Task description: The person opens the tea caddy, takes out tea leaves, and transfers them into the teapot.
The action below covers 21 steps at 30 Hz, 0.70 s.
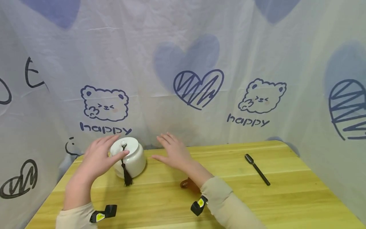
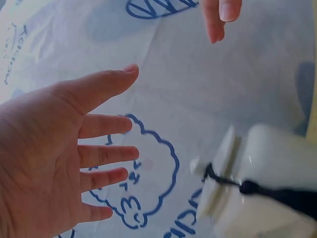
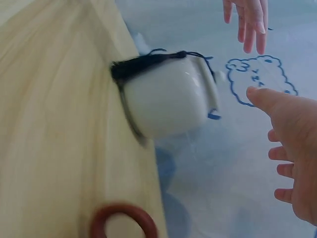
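A white lidded jar (image 1: 136, 163) stands upright on the wooden table, its lid (image 1: 129, 147) on and a black tassel (image 1: 127, 176) hanging down its front from the knob. My left hand (image 1: 98, 157) is raised at the jar's left, fingers extended and thumb apart; the left wrist view shows its palm holding nothing. On the jar's other side my right hand (image 1: 175, 152) hovers with fingers straight, a gap between it and the jar. Beneath the right forearm lies a reddish-brown object (image 1: 190, 185) with a ring-shaped end (image 3: 124, 213), the rest partly hidden.
Toward the right of the wooden table (image 1: 291, 190) lies a black spoon-like utensil (image 1: 257, 169). A pale curtain (image 1: 154, 121) with blue hearts and bear drawings hangs behind the table's back edge and along both sides.
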Each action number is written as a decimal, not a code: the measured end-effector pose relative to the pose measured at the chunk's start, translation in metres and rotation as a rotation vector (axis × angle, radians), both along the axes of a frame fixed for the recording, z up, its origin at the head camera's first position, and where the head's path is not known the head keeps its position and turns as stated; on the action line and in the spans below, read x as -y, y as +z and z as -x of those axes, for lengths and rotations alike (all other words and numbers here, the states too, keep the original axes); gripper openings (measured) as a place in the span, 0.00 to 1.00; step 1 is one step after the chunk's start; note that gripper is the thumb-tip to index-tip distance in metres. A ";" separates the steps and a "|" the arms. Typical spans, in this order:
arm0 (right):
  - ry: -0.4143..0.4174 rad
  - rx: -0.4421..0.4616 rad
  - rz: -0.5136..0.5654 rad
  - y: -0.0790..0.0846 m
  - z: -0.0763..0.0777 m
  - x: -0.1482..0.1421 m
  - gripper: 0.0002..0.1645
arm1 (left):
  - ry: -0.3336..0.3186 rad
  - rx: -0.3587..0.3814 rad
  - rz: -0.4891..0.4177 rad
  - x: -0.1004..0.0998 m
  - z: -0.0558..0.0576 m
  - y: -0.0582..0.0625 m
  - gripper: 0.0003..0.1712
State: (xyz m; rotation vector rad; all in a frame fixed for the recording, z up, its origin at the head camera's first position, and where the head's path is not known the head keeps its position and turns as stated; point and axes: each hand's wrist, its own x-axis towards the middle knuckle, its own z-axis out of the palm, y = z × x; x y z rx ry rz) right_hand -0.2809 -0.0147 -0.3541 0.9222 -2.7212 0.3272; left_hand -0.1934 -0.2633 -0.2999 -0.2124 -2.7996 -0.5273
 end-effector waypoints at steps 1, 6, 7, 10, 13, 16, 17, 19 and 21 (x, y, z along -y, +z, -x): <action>0.003 -0.003 0.016 0.002 0.001 -0.005 0.47 | -0.002 -0.005 -0.002 -0.003 0.000 0.003 0.45; 0.008 -0.001 0.098 0.013 0.002 -0.034 0.46 | -0.029 -0.027 -0.039 -0.022 -0.002 0.013 0.43; 0.005 0.004 0.111 0.014 0.001 -0.040 0.46 | -0.031 -0.027 -0.049 -0.026 -0.002 0.014 0.42; -0.019 0.004 0.112 0.018 0.001 -0.057 0.46 | -0.029 -0.031 -0.073 -0.039 -0.001 0.015 0.42; -0.047 -0.018 0.113 0.020 0.001 -0.075 0.46 | -0.016 -0.035 -0.103 -0.052 0.002 0.014 0.43; -0.069 -0.045 0.120 0.022 0.002 -0.093 0.45 | -0.001 -0.057 -0.118 -0.066 0.006 0.013 0.42; -0.080 -0.052 0.118 0.023 0.002 -0.098 0.45 | 0.003 -0.066 -0.121 -0.071 0.008 0.012 0.42; -0.108 -0.055 0.118 0.023 0.002 -0.108 0.46 | 0.016 -0.080 -0.126 -0.080 0.011 0.011 0.42; -0.137 -0.050 0.118 0.023 0.003 -0.117 0.46 | 0.036 -0.090 -0.125 -0.090 0.014 0.009 0.42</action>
